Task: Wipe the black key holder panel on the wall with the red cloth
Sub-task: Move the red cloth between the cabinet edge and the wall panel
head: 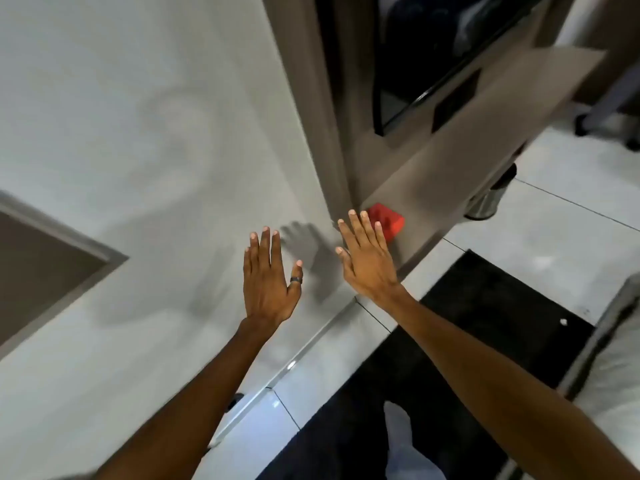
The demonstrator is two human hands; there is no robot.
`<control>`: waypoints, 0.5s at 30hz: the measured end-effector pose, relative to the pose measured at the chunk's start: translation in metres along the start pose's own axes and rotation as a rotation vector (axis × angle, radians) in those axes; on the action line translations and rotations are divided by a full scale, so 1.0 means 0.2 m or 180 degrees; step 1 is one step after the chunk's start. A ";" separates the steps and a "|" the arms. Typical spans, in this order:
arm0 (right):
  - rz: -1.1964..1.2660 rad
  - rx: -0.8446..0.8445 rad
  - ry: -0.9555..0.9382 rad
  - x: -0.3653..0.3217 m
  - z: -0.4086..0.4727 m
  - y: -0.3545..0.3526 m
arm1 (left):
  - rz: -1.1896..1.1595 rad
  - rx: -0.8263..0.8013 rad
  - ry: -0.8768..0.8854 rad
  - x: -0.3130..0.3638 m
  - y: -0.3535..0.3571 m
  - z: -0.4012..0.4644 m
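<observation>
While both my hands hang flat and spread, holding nothing, the red cloth (388, 220) lies on the beige shelf (485, 133) just beyond my right hand (367, 261), partly hidden by its fingertips. My left hand (268, 278) hovers before the white wall (138, 98). A careless grab could nudge the cloth off the shelf's near edge. Folded, it runs longways up-left to down-right. No black panel that I can be sure of shows.

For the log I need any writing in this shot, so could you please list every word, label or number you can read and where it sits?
None: no readable text anywhere in the head view.
Red cloth: no label visible.
Black panel on the cabinet: blank, and blurred.
Ring on the left hand: too small to tell.
</observation>
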State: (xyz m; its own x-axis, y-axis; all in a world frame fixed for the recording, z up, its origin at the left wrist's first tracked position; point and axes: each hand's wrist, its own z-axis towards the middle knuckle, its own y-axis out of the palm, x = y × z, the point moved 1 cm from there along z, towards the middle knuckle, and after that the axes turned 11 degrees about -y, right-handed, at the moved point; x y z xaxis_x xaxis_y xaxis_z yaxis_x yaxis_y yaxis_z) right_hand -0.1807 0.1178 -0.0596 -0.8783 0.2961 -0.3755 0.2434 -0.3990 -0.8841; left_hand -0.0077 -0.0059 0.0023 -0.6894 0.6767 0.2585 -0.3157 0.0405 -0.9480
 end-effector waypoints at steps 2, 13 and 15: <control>-0.0043 -0.0194 0.0301 0.16 0.02 0.02 | 0.0019 -0.0282 -0.0032 0.06 0.10 0.06; -0.0086 -0.0784 0.0461 0.71 0.39 0.39 | 0.0003 -0.0984 -0.0056 0.02 0.57 0.22; -0.0223 -0.0887 0.0615 0.69 0.38 0.46 | 0.0032 -0.1028 -0.0062 -0.03 0.57 0.20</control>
State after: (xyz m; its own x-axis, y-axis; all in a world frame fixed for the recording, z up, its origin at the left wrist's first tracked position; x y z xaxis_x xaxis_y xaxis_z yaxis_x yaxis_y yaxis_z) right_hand -0.3112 0.0571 -0.1718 -0.8091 0.4840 -0.3333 0.3117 -0.1273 -0.9416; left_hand -0.0646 -0.0349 -0.1005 -0.7047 0.6642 0.2494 -0.0877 0.2673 -0.9596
